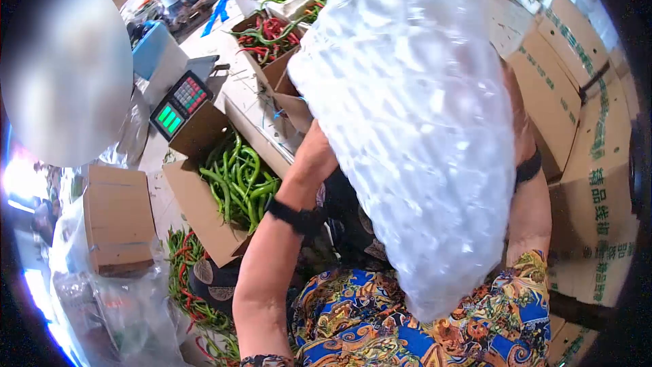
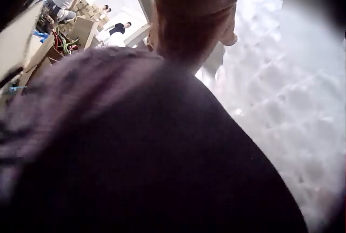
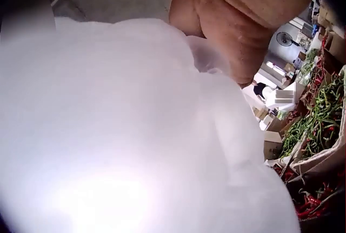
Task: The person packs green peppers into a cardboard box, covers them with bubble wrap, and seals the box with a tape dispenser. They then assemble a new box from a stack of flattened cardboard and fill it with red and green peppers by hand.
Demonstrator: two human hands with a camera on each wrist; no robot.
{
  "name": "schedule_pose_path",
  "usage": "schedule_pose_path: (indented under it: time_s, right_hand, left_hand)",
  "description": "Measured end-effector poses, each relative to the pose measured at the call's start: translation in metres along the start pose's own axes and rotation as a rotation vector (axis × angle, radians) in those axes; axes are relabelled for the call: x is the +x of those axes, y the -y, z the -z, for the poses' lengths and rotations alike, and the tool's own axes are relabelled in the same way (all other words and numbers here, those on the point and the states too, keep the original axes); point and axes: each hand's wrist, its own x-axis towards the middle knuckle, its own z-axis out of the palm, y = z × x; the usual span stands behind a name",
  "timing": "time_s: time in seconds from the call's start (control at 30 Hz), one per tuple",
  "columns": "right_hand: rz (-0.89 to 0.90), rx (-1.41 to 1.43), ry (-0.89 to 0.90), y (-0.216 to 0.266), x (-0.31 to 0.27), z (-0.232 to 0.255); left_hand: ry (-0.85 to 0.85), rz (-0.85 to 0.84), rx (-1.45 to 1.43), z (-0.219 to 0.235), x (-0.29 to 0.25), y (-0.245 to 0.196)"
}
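A big, shiny white sheet of bubble wrap (image 1: 414,115) is held up in front of my body and covers much of the head view. My left hand (image 1: 317,151) grips its left edge, with the fingers hidden behind the sheet. In the left wrist view, the left hand (image 2: 194,14) shows at the top, close beside the bubble wrap (image 2: 286,92). My right hand (image 3: 232,22) holds the other side, where the film (image 3: 208,57) puckers at the hand. From the head, the sheet covers most of the right hand (image 1: 519,119).
An open carton (image 1: 197,197) of green peppers (image 1: 238,180) stands left of my left arm, beside a digital scale (image 1: 180,105). Beyond it is a box of red peppers (image 1: 268,34). Printed cartons (image 1: 591,177) rise on my right. Loose chillies (image 1: 187,278) lie at lower left.
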Motion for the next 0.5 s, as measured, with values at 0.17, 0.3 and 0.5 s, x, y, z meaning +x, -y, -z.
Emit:
schedule_pose_path:
  time_s: [0.17,0.3,0.5]
  right_hand:
    - [-0.008,-0.714,-0.1,-0.016,0.011,0.04]
    - [0.23,-1.176,-0.03,-0.022,0.002,0.047]
    - [-0.011,-0.925,-0.335,-0.037,-0.024,0.043]
  left_hand:
    - [0.359,-0.128,-0.566,0.028,0.037,0.014]
    - [0.486,-0.028,-0.785,-0.004,-0.005,-0.043]
    - [0.076,-0.146,-0.318,0.02,-0.045,-0.047]
